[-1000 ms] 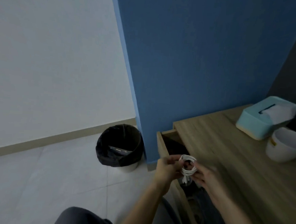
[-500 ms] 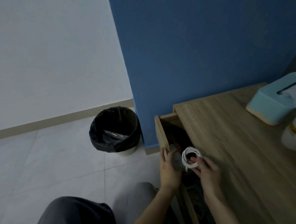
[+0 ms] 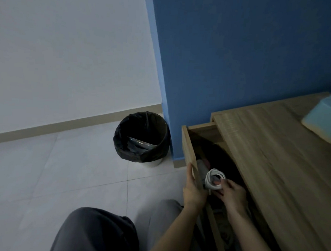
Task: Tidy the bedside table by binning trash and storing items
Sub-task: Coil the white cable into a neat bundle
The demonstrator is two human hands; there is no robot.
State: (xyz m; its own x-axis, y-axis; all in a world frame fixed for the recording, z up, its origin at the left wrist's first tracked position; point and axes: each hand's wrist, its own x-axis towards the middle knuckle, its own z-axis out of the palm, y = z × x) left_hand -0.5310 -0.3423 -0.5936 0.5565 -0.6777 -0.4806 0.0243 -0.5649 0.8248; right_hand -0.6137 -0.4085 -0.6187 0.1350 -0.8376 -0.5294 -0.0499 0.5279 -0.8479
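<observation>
A coiled white cable (image 3: pixel 213 178) is held low inside the open wooden drawer (image 3: pixel 188 146) of the bedside table (image 3: pixel 275 151). My right hand (image 3: pixel 232 193) pinches the coil at its lower right edge. My left hand (image 3: pixel 193 187) grips the drawer's front panel from outside, fingers wrapped over its top edge. The drawer's inside is dark, with some grey and reddish items dimly visible under the coil. A bin (image 3: pixel 141 138) lined with a black bag stands on the floor left of the table.
A pale blue tissue box (image 3: pixel 325 123) sits on the tabletop at the far right. A blue wall rises behind the table. White floor tiles stretch to the left. My knee in grey trousers (image 3: pixel 96 233) is at the bottom.
The coil has gone from above the drawer's edge down into the drawer. My left hand let go of the coil and took hold of the drawer front. The view shifted left.
</observation>
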